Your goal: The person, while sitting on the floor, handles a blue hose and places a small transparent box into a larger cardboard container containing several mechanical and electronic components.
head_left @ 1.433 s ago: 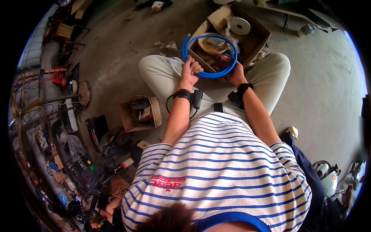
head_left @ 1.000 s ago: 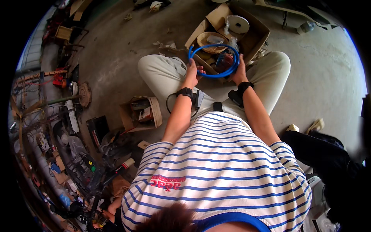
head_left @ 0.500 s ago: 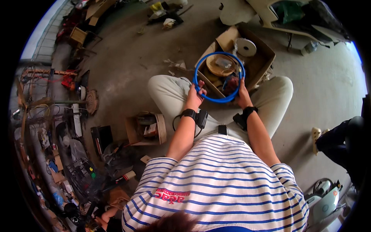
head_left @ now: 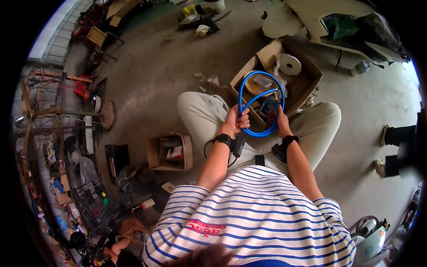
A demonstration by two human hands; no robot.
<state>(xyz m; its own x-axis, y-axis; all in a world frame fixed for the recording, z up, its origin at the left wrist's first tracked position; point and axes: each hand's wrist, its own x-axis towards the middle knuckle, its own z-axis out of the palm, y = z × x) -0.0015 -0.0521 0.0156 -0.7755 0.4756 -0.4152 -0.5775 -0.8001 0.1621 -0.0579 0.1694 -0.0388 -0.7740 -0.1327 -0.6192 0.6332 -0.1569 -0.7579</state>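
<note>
While both hands are closed on it, a blue hose point(head_left: 258, 132) hangs in loose loops above the near edge of a cardboard box point(head_left: 307, 91), in front of the person's lap. One length of it cuts across the inside of the loop, and a brass-coloured fitting point(head_left: 276, 92) shows near the loop's right side. The left hand point(head_left: 236, 121) has its fingers curled round the lower left of the loop. The right hand point(head_left: 283, 123) grips the lower right, thumb along the outer side and fingers partly hidden within the loop.

Inside the box, beyond the hose, are a white reel point(head_left: 290, 65) and a shallow tan basket point(head_left: 252, 85) with a clear plastic container point(head_left: 263, 80) in it; the things lower down are too dark to tell. Each wrist wears a black strap with a small black device.

The person sits with knees spread, in pale trousers point(head_left: 200, 113) and a striped shirt point(head_left: 249, 209), the box between the knees. To the left, a smaller carton point(head_left: 186, 153) stands on the floor, its contents jumbled. Another person's dark-trousered legs point(head_left: 399, 135) show at the far right, well apart from the hose.
</note>
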